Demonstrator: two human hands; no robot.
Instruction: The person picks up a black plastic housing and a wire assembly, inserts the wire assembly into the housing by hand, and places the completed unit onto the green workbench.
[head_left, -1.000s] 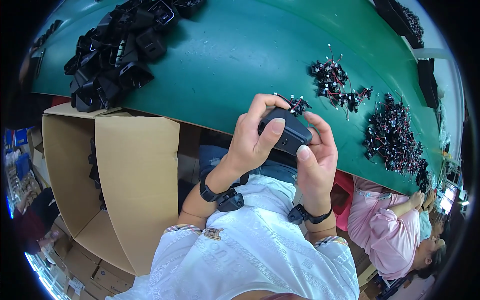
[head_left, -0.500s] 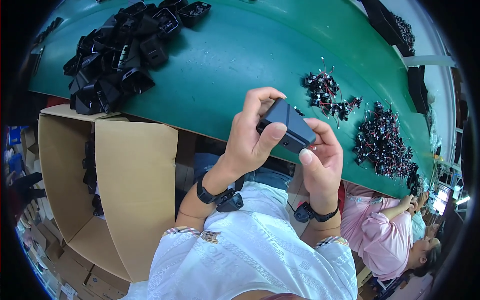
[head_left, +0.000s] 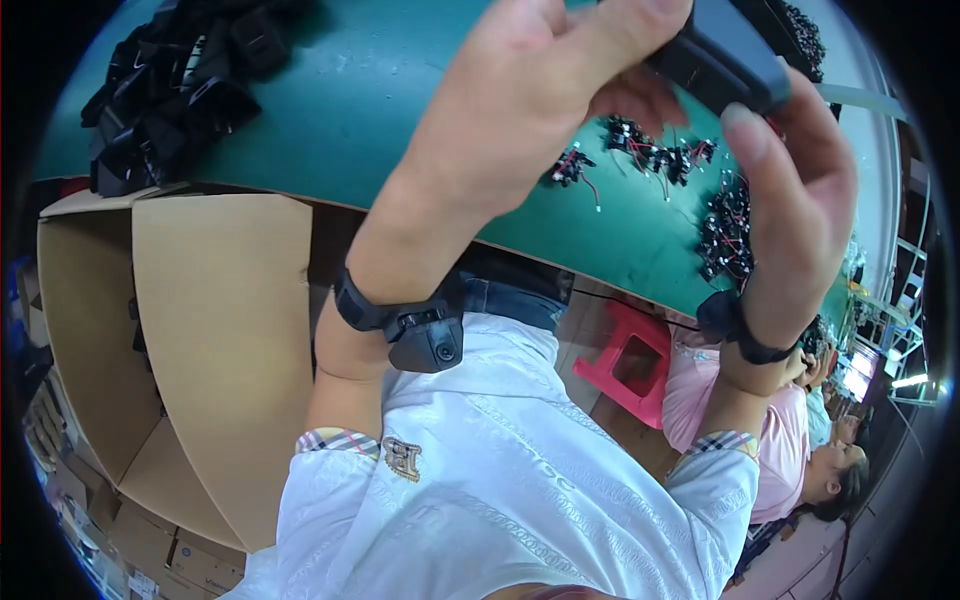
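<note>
A black plastic housing with bevelled edges is held up at the top of the view, partly cut off by the picture's edge. My left hand grips its left side, the thumb lying on top and some fingers curled beneath. At the lower right corner, my right hand pinches it between thumb and fingers. A bit of red shows by the right fingertips, too small to make out. Beyond my hands, small black parts with red wires lie on the green table. Black bands with small cameras circle both wrists.
Black housings are heaped at the table's far left. An open cardboard box stands against the near edge. More wired parts are piled at the right, partly behind my right hand. A pink stool and a seated co-worker are at the right.
Both hands have lifted the housing up and to the right, nearer the camera. My view has shifted, and the pink stool now shows.
</note>
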